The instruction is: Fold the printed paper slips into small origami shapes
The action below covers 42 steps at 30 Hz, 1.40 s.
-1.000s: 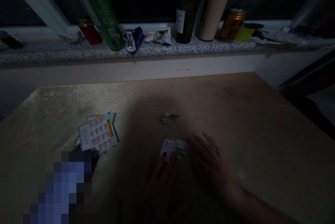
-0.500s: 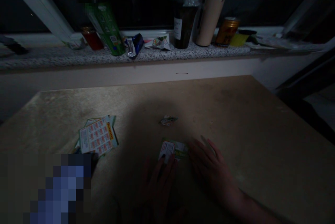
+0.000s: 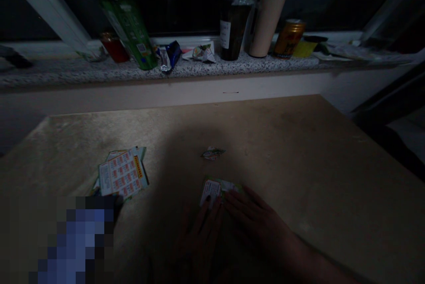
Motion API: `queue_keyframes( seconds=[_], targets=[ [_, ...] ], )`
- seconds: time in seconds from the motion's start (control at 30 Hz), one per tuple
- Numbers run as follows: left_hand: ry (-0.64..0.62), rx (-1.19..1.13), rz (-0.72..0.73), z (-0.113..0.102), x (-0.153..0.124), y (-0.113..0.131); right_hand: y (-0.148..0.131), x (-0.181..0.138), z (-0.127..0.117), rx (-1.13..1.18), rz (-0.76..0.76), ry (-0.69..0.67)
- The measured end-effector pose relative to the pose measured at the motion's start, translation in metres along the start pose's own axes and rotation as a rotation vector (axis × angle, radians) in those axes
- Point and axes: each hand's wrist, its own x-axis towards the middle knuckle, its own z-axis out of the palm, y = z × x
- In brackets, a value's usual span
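A printed paper card [image 3: 210,188], green and white with a text panel, lies on the tabletop in front of me in deep shadow. My left hand [image 3: 201,226] rests on its near left part, fingers stretched out and pressing flat. Over its right part lies my right hand [image 3: 249,211], fingers extended and close together, tips beside the left fingers. The hands cover the card's lower half. Just beyond it sits a small folded paper piece [image 3: 213,153]. To the left is a stack of similar printed cards [image 3: 122,173], the top one showing rows of red-and-white boxes.
A blurred-out bluish patch [image 3: 75,244] covers the lower left, by the stack. Along the speckled windowsill [image 3: 192,70] stand a green package [image 3: 131,32], a red jar [image 3: 114,48], a dark cup [image 3: 234,32], a cardboard tube [image 3: 270,9] and an orange can [image 3: 288,40], with crumpled wrappers [image 3: 169,56].
My right hand has moved left, from beside the card onto its right part, and its fingers now lie flat. My left hand stays on the card with little change.
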Motion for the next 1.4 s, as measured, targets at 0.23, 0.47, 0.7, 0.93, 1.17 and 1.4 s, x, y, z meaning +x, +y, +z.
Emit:
queue_keyframes(
  seconds=[0.23, 0.47, 0.7, 0.93, 1.17, 1.4],
  targets=[
    [-0.037, -0.082, 0.038, -0.007, 0.0, -0.002, -0.001, 0.002, -0.002, -0.016, -0.013, 0.053],
    [0.004, -0.077, 0.052, -0.01, -0.012, -0.006, -0.002, 0.002, 0.0, -0.032, -0.007, 0.08],
    [-0.004, -0.087, 0.002, -0.007, -0.015, 0.0, -0.003, 0.003, 0.001, -0.063, -0.022, 0.109],
    [0.053, -0.021, -0.02, -0.014, 0.0, 0.0, -0.001, 0.002, 0.002, -0.075, -0.034, 0.081],
    [0.05, -0.009, 0.006, 0.0, 0.027, -0.004, 0.001, 0.001, -0.002, -0.026, -0.038, 0.069],
    [0.071, -0.009, 0.041, 0.017, 0.022, -0.003, 0.0, 0.006, -0.003, -0.025, -0.035, 0.115]
  ],
)
